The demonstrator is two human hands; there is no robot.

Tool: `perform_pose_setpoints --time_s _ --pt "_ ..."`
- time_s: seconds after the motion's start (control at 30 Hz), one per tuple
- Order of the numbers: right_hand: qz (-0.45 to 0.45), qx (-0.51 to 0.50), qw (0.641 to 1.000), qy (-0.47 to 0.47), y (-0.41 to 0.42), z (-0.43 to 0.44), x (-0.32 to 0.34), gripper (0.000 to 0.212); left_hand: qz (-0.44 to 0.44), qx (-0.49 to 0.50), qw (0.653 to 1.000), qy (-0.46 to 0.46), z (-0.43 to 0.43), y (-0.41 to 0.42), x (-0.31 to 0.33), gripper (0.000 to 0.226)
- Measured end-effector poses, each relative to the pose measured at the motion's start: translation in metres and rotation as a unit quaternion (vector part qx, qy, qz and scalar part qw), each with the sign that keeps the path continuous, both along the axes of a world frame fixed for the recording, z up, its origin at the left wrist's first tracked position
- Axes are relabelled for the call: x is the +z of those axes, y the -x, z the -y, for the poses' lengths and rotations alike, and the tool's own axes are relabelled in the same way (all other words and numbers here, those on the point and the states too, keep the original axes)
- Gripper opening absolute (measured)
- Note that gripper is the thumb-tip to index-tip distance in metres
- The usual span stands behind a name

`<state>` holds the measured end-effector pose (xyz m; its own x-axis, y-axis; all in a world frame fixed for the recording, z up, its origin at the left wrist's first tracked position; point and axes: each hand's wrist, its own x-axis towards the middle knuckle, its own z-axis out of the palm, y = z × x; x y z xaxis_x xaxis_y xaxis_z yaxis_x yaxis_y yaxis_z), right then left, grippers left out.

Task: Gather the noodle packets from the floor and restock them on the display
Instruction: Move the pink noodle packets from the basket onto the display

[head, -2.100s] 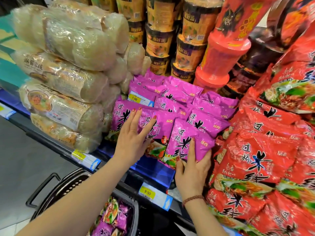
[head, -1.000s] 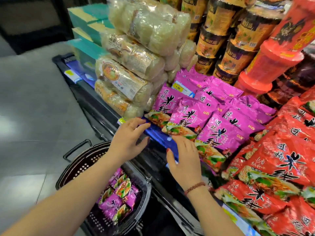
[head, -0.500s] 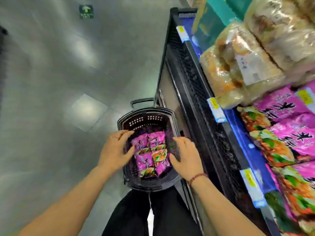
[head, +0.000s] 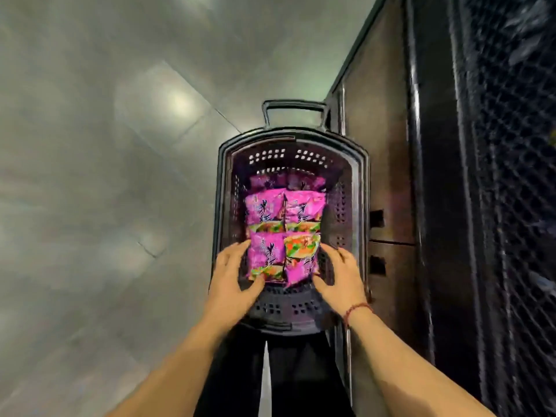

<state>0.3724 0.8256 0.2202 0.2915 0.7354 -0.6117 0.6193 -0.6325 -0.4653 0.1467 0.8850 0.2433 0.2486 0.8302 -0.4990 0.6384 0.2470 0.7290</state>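
The noodle packets [head: 284, 233] lie flat in the black basket [head: 222, 188] on the floor, which stands just beside the dark base of the display [head: 391, 152] on the right. From where I stand they make a block, two across and two deep, with more tucked under the far end. Each packet's long axis runs near to far, the same way as the basket.

What matters is the near pair. It sits squarely between the two hands, a little beyond them and below, so neither has the better reach. The left hand [head: 233, 276] is at the left edge of the near-left packet [head: 266, 257]. The right hand [head: 340, 276] is at the right edge of the near-right packet [head: 302, 254].

Both hands are spread, not clenched — fingers fanned toward the far side, thumbs hooked in toward the packets' near ends. The left fingertips [head: 240, 246] look to be touching the wrapper, and the right ones seem just shy of it, though the blur makes that hard to swear to. Neither hand holds anything yet.

I'd guess the two will squeeze inward together and lift the pair as one — slippery film, so one packet could slide out.
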Motion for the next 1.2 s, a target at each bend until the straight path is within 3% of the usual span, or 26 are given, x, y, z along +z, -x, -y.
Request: perform_pose_setpoints --time_s 0.2,0.37,0.53,0.63,0.7,0.77,0.93,1.07,1.2 --pt "-0.055 -0.102 0.993 0.022 -0.008 0.001 -0.120 0.075 -0.008 0.048 0.995 0.087 0.005 -0.025 -0.121 0.081" --pt "-0.062 -0.068 0.994 0.061 -0.019 0.006 -0.201 0.083 -0.053 0.063 0.984 0.156 0.005 -0.036 -0.213 0.091" --pt "-0.098 -0.068 0.988 0.099 -0.022 0.010 -0.250 0.092 -0.080 0.013 0.976 0.203 0.009 -0.043 -0.275 0.093" --pt "-0.116 -0.069 0.986 0.093 -0.020 0.010 -0.272 0.097 -0.125 -0.005 0.978 0.170 0.010 -0.046 -0.301 0.101" --pt "-0.136 -0.079 0.983 0.095 -0.020 0.011 -0.283 0.101 -0.146 -0.021 0.977 0.153 0.013 -0.045 -0.310 0.100" --pt "-0.143 -0.078 0.982 0.091 -0.020 0.011 -0.287 0.103 -0.110 -0.029 0.982 0.149 0.014 -0.041 -0.316 0.103" --pt "-0.136 -0.093 0.985 0.050 -0.019 0.005 -0.277 0.097 -0.112 0.024 0.985 0.128 0.011 -0.040 -0.309 0.093" --pt "-0.139 -0.148 0.979 0.035 -0.012 0.001 -0.248 0.095 -0.092 0.045 0.985 0.137 0.000 -0.045 -0.270 0.089" --pt "-0.135 -0.185 0.972 -0.050 -0.005 -0.007 -0.183 0.090 -0.046 0.041 0.996 0.071 -0.017 -0.040 -0.202 0.088"
